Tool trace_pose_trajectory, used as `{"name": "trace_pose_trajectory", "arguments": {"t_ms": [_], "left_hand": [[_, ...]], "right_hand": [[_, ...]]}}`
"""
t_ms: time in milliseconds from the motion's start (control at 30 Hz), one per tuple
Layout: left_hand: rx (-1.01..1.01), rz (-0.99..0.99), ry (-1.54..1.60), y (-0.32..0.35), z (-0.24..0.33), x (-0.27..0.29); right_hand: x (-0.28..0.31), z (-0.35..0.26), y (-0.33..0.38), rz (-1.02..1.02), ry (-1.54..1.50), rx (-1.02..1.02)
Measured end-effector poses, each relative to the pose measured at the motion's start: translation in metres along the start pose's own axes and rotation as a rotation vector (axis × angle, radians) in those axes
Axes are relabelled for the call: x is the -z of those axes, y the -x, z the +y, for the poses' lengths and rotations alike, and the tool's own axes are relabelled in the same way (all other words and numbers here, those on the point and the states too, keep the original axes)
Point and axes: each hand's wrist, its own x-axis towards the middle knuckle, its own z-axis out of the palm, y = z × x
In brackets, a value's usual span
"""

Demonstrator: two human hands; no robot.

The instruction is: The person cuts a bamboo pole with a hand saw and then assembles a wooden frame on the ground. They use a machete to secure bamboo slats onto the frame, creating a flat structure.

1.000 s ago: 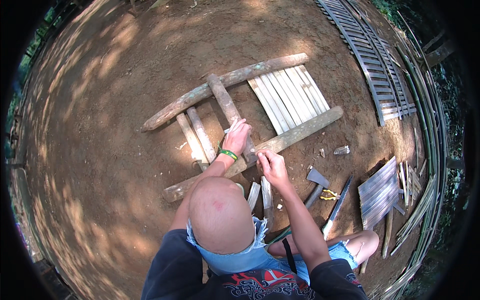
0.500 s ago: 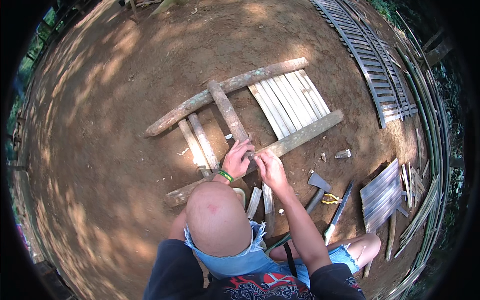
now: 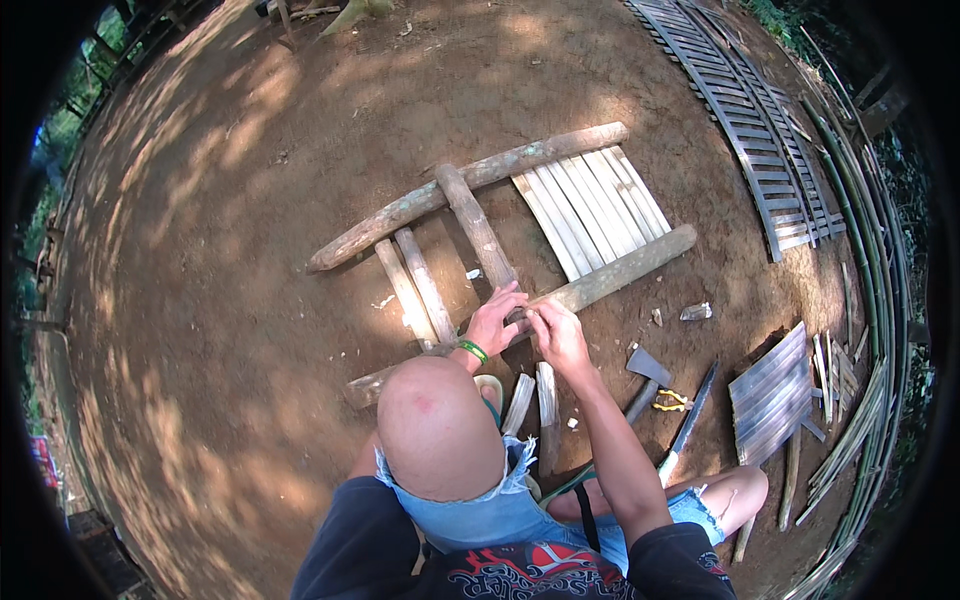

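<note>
Both my hands meet at the joint where a short crosspiece log (image 3: 477,230) crosses the near long log (image 3: 630,268). My left hand (image 3: 492,322), with a green-and-yellow wristband, curls its fingers and thumb at the crosspiece's near end. Beside it, my right hand (image 3: 560,338) pinches with thumb and fingertips close to the left ones. Whatever small thing lies between the fingers is too small to make out. The far long log (image 3: 480,178) runs roughly parallel, and pale slats (image 3: 592,212) bridge the two logs on the right. Two thinner poles (image 3: 420,285) span the left part.
An axe (image 3: 648,368), yellow-handled pliers (image 3: 672,401) and a handsaw (image 3: 688,425) lie on the dirt right of my arm. Farther right are a corrugated sheet (image 3: 772,395), a slatted panel (image 3: 762,150) and long bamboo poles (image 3: 872,260). Short wood pieces (image 3: 547,405) stand near my foot.
The whole view has shifted slightly, so the frame and tools appear a little farther right. My hands stay at the same joint, their fingers slightly rearranged.
</note>
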Motion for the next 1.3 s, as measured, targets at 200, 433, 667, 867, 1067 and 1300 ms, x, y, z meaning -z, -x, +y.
{"name": "trace_pose_trajectory", "arguments": {"t_ms": [200,433,667,867,1067,1300], "left_hand": [[0.151,0.169,-0.111,-0.005,0.027,-0.01],[0.735,0.458,0.593,-0.02,-0.043,-0.007],[0.771,0.316,0.251,-0.027,-0.087,-0.036],[0.763,0.336,0.327,-0.037,-0.072,-0.048],[0.697,0.371,0.483,-0.03,-0.054,-0.032],[0.678,0.352,0.305,-0.035,-0.034,-0.033]], "right_hand": [[0.008,0.015,0.006,0.035,-0.03,-0.04],[-0.013,-0.002,0.007,0.046,0.013,-0.055],[-0.011,-0.004,0.003,0.024,0.007,-0.012],[-0.004,0.007,0.005,0.049,0.031,-0.041],[-0.01,-0.003,0.005,0.045,-0.015,-0.037],[-0.004,0.006,0.009,0.076,-0.054,-0.056]]}}
